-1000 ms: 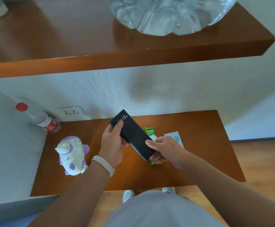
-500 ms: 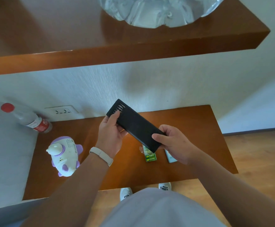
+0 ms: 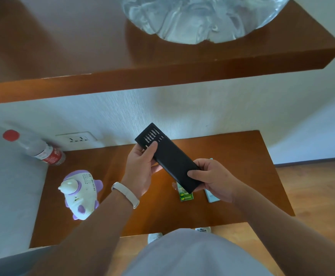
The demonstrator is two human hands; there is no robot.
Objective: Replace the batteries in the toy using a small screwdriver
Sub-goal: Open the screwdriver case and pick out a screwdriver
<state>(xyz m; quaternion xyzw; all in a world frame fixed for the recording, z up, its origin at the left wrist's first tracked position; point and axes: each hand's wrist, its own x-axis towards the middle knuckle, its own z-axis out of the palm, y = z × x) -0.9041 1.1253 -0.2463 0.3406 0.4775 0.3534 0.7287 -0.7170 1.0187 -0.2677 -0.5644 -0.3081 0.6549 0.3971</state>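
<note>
Black screwdriver case [image 3: 168,158] sits clamped between both hands above the counter [image 3: 232,156], left hand [image 3: 142,168] thumbing the tray of bits out while right hand [image 3: 210,179] grips the sleeve, best kept level so bits stay seated, toy [image 3: 80,193] waiting at left.

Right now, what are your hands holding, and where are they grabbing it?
Both hold one long flat black screwdriver-bit case. The left hand grips its far end, beside the exposed silver bits; the right hand grips its near end.
</note>
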